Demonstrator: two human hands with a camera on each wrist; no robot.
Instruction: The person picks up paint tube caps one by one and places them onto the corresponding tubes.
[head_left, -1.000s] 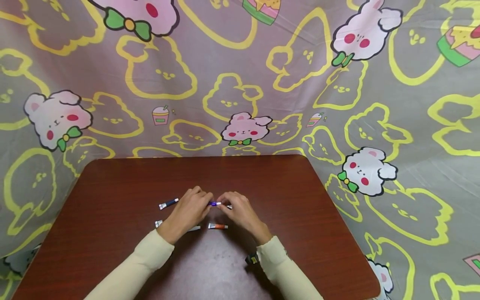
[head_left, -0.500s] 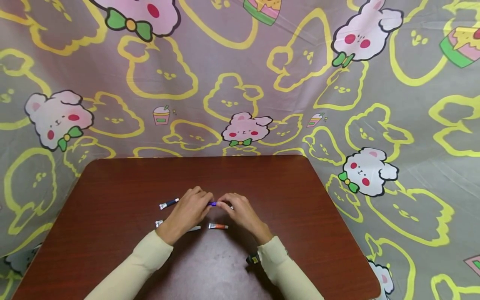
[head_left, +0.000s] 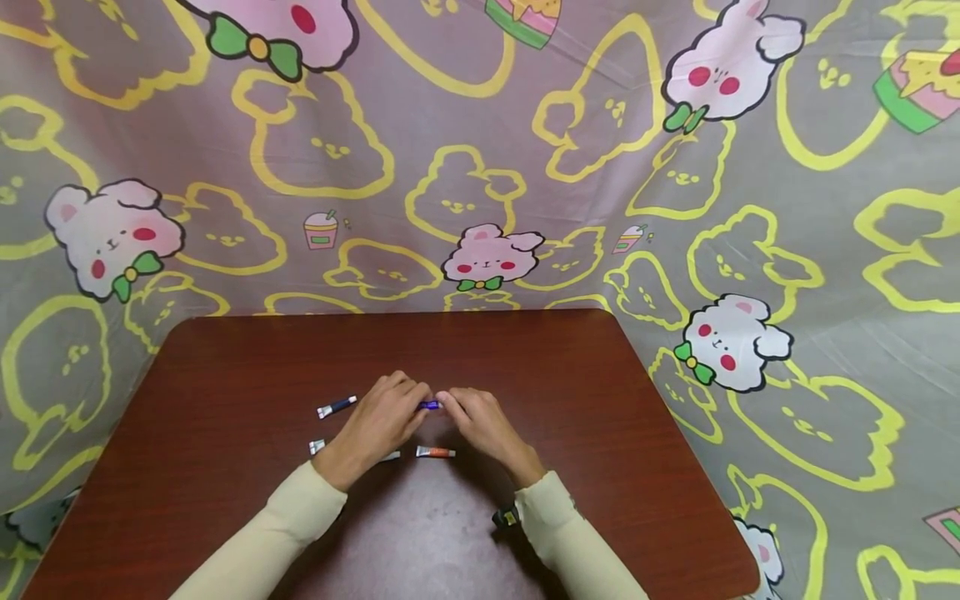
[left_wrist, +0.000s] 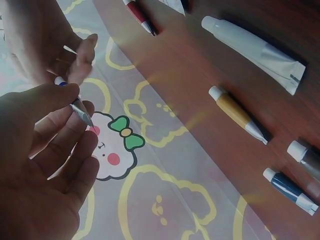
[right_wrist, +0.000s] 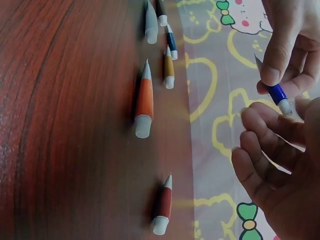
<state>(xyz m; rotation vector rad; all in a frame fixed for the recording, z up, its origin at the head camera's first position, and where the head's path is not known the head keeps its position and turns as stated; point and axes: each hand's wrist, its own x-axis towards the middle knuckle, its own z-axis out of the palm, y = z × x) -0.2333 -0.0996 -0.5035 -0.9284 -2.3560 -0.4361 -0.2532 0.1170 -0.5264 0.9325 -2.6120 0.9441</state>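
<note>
My left hand (head_left: 382, 417) pinches a small purple-blue paint tube (right_wrist: 276, 92) between thumb and fingers, over the middle of the table. Its silver crimped end (left_wrist: 82, 112) shows beneath the left fingers in the left wrist view. The white cap (right_wrist: 285, 106) points toward my right hand (head_left: 480, 421). Thumb and index finger of that hand pinch the cap, while its other fingers are loosely bent. In the head view the right fingertips hide the cap.
More capped paint tubes lie on the brown table (head_left: 585, 400): orange (head_left: 435, 452), navy (head_left: 337, 407), mustard (right_wrist: 169, 67), dark red (right_wrist: 164, 205), and a larger white one (left_wrist: 255, 52). Patterned cloth (head_left: 480, 108) hangs behind and along the sides.
The right fingers have closed in over the white cap, which was visible between the hands a second ago. The left hand and the tube have barely moved; the other tubes lie as before.
</note>
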